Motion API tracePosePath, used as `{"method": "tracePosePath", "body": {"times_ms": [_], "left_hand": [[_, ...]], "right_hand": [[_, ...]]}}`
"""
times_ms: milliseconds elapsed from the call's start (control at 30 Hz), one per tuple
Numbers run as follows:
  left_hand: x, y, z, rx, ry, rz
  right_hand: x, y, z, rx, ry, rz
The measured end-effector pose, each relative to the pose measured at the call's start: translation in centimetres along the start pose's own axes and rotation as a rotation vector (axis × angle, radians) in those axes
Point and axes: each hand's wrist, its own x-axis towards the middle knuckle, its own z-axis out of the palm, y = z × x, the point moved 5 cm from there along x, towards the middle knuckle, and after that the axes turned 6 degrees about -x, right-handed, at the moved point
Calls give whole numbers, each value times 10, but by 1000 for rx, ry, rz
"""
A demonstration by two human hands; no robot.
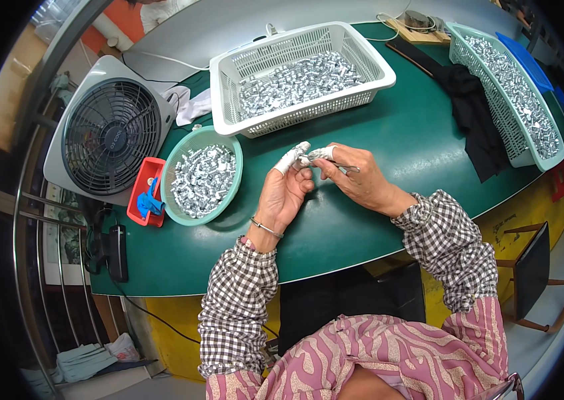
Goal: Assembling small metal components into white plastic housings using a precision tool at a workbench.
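My left hand is raised over the green table, palm up. Its thumb and finger, wrapped in white coverings, pinch a small silvery metal part that is mostly hidden. My right hand, with white-wrapped fingertips too, is closed on a thin metal hand tool. The tool's front end meets the part at the left fingertips; its exact kind cannot be made out. Left of my hands, a round pale-green basket holds many similar silvery parts. Beyond them stands a large white basket with more such parts.
A grey box fan stands at the left, beside a red tray with a blue item. At the right are a black cloth and a long pale-green basket of parts. A chair is beyond the table's right edge.
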Motion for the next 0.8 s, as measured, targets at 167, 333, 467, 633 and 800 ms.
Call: {"method": "tracePosePath", "body": {"times_ms": [167,333,467,633,800], "left_hand": [[-2,1,1,113,-104,48],[-5,-1,7,273,-117,89],[-3,-3,6,182,-134,36],[-5,0,8,231,-168,57],[-3,20,3,293,-28,293]], "right_hand": [[0,-3,1,-156,13,-77],[2,2,-5,172,8,219],[2,13,-4,273,-42,275],[6,13,-7,299,-15,247],[5,25,-6,412,19,385]]}}
